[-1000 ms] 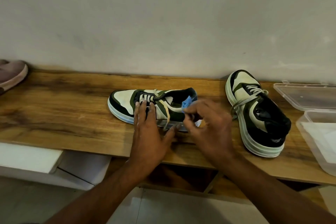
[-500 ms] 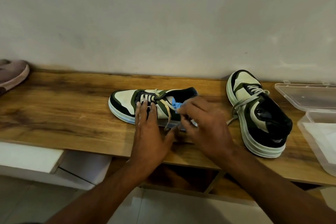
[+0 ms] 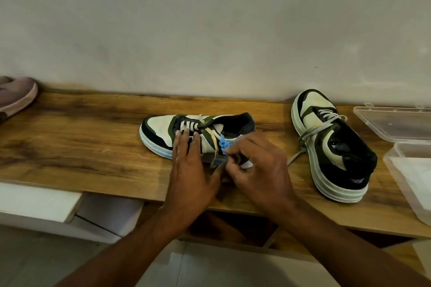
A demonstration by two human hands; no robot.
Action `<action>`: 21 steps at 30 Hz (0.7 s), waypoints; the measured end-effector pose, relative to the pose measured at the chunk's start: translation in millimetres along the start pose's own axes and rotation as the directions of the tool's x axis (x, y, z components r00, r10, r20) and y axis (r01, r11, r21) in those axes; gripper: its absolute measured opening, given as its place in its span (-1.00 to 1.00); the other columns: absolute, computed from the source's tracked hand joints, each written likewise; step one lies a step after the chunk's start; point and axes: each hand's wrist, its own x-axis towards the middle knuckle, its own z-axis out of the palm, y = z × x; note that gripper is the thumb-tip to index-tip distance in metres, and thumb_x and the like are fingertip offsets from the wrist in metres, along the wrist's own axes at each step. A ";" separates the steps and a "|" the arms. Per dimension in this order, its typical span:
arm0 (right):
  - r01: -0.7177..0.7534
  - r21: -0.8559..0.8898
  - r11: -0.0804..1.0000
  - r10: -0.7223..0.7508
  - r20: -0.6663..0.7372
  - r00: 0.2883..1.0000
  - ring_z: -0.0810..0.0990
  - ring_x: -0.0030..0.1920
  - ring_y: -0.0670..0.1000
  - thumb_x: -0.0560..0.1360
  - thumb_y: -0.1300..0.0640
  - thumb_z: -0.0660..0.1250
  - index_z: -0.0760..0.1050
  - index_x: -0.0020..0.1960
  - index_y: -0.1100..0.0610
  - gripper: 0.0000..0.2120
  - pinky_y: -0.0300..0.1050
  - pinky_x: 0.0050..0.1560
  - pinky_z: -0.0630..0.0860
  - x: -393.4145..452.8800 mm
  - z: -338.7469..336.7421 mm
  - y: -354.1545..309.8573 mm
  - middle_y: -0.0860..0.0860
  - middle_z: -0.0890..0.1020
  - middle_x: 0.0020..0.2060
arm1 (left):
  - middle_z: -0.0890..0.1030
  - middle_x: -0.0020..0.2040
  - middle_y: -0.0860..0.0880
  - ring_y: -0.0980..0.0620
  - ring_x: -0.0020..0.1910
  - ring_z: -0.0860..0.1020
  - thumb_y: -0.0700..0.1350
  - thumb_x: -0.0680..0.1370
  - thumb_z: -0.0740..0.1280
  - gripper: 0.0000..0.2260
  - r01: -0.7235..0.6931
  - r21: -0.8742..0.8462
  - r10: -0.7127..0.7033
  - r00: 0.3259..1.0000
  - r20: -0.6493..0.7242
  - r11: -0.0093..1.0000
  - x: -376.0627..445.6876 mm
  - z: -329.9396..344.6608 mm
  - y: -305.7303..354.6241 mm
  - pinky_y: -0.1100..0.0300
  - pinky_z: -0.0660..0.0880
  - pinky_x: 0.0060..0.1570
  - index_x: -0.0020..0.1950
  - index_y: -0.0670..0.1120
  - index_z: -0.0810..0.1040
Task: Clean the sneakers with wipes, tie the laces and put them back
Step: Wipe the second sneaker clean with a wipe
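Your left hand (image 3: 189,165) lies flat, fingers straight, on the near sneaker (image 3: 163,131) on the tabletop (image 3: 81,147); your right hand (image 3: 258,170) pinches a blue wipe (image 3: 224,145) against its side.

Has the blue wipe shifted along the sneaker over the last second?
Yes. The blue wipe, pinched in the right hand, has moved from the heel collar of the sneaker toward its toe and down its side.
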 end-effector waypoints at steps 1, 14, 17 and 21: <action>-0.006 0.001 1.000 0.006 -0.003 1.000 0.60 -0.11 -0.08 0.40 0.36 0.54 0.64 -0.06 0.16 -0.82 -0.17 -0.14 0.59 0.1 -2.2 2.3 -0.02 0.63 -0.11 | 0.02 0.71 -0.06 0.04 0.68 -0.14 0.20 0.55 0.41 -0.16 -0.006 0.005 0.006 1.000 -0.003 1.000 -0.4 -0.1 -0.5 -0.05 0.03 0.65 0.68 -0.10 0.13; -0.426 0.231 0.875 0.470 -0.189 0.862 0.71 -0.14 -0.19 0.48 0.36 0.46 0.70 0.10 0.06 -0.71 -0.28 -0.14 0.65 5.4 -25.7 38.7 -0.14 0.72 -0.08 | 0.06 0.70 -0.02 0.07 0.68 -0.13 0.44 0.50 0.29 -0.11 -0.114 -0.002 0.114 0.993 0.027 0.994 -11.8 5.6 -2.8 -0.05 0.10 0.63 0.67 -0.05 0.19; -0.425 0.247 0.871 0.469 -0.164 0.868 0.72 -0.12 -0.16 0.47 0.36 0.48 0.72 0.07 0.08 -0.74 -0.17 -0.11 0.69 -3.2 -30.2 38.5 -0.11 0.74 -0.07 | -0.01 0.71 0.02 0.11 0.66 -0.24 0.53 0.46 0.22 -0.03 -0.160 0.021 0.159 0.986 0.058 0.987 -9.4 2.9 -6.9 0.03 -0.02 0.60 0.69 -0.03 0.14; -0.400 0.255 0.880 0.443 -0.137 0.886 0.72 -0.15 -0.13 0.44 0.37 0.50 0.72 0.02 0.10 -0.76 -0.20 -0.16 0.68 -17.9 -33.0 28.4 -0.10 0.73 -0.11 | -0.23 0.70 0.06 0.08 0.63 -0.37 0.62 0.38 0.17 0.00 -0.171 0.082 0.159 0.978 0.137 0.982 -4.5 -7.6 -8.5 0.00 -0.11 0.54 0.70 0.15 0.04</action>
